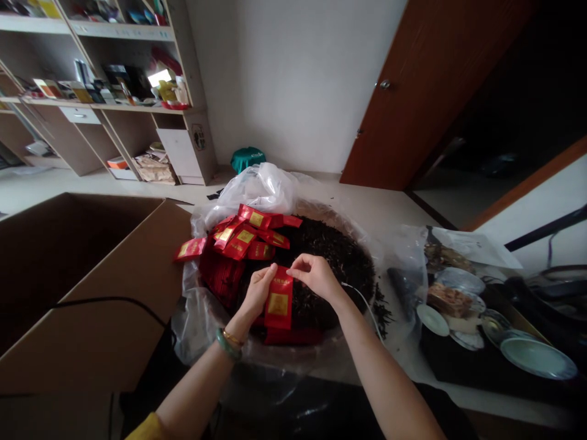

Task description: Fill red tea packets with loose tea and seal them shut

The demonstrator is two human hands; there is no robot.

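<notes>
A red packet [279, 302] with a gold square label hangs upright between my hands, over a wide plastic-lined container of dark loose leaves [339, 256]. My left hand [259, 290] pinches its upper left edge. At its top right corner, the fingertips of my right hand [316, 275] are pressed together on the packet. Several similar red packets [243, 238] lie in a heap on the far left of the container. Below that heap is a stack of red packets [222, 278], and another flat red piece [293, 336] lies at the near rim.
A large open cardboard box [151, 275] stands to the left. Clear plastic sheeting [261, 186] rises around the container. On the right, a dark tray [452, 370] bears bowls and dishes. Shelves [123, 30], a green-covered stool [247, 159] and a brown door [413, 91] are behind.
</notes>
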